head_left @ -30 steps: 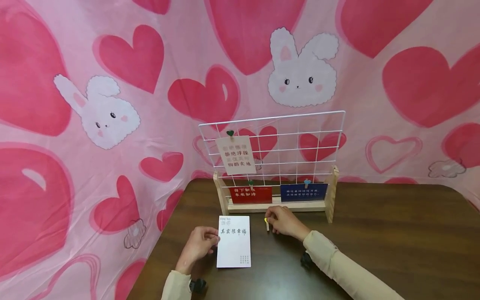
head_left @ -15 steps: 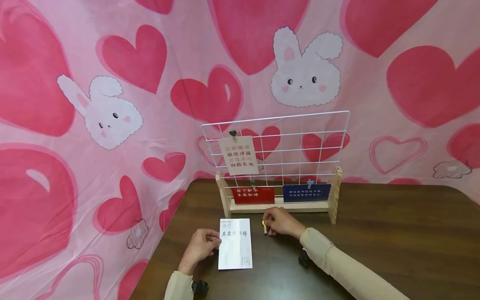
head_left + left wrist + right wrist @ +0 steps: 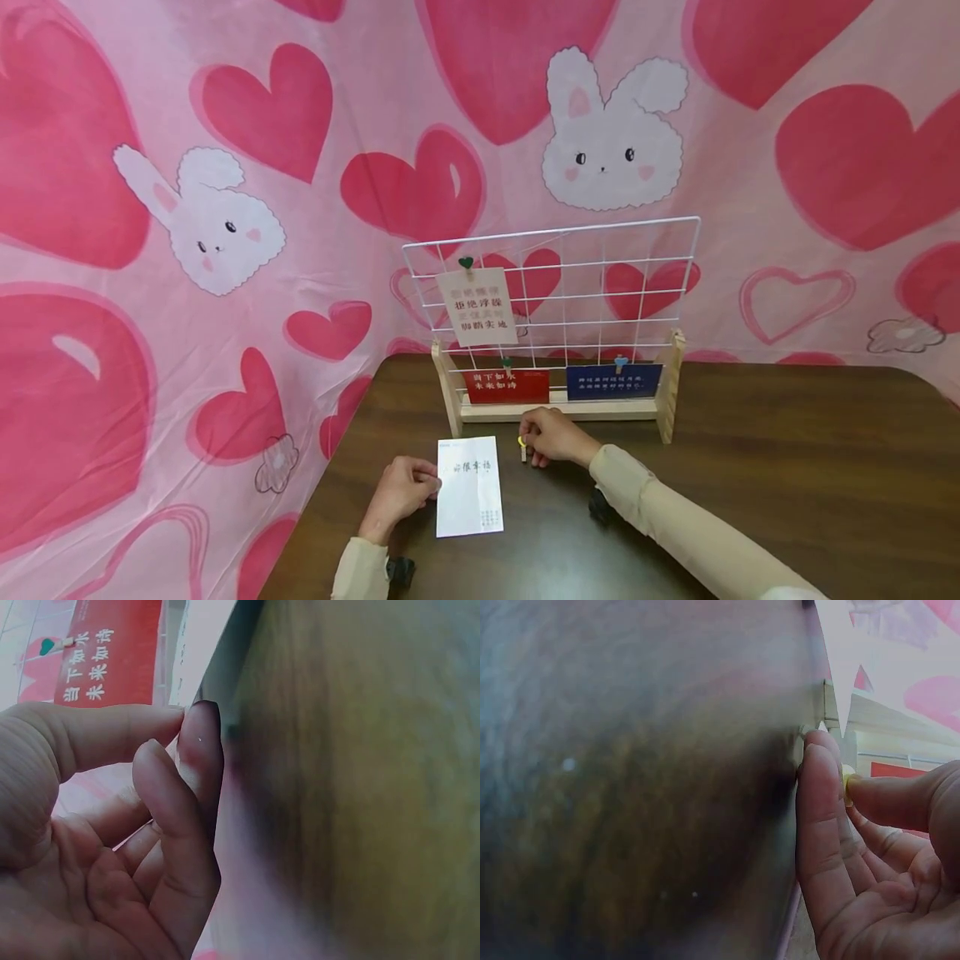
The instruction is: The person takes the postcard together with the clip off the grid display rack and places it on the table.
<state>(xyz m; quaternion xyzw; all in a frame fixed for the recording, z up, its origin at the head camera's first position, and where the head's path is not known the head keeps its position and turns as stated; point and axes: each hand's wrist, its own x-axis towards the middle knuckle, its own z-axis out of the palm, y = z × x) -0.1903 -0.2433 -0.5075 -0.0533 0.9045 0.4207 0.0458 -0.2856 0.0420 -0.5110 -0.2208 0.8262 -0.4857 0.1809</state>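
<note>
A white card (image 3: 468, 500) with dark lettering is held by its left edge in my left hand (image 3: 400, 493). In the left wrist view the thumb and fingers pinch that card (image 3: 208, 645) edge-on. To the card's right, my right hand (image 3: 553, 437) pinches a small wooden clothespin (image 3: 523, 454) with a yellow top. The right wrist view shows only the clothespin's yellow top (image 3: 848, 784) between thumb and fingers; the rest is hidden. A small gap separates clothespin and card in the head view.
Behind the hands stands a white wire grid rack on a wooden base (image 3: 630, 410). A beige card (image 3: 480, 310), a red card (image 3: 525, 390) and a blue card (image 3: 615, 383) hang on it by heart-topped clips. The brown table (image 3: 787, 467) meets a pink heart-patterned cloth (image 3: 517, 192).
My right hand has moved left with the clothespin, closer to the white card. The card has tilted slightly, and the glare on it has shifted. My left hand keeps its hold.
</note>
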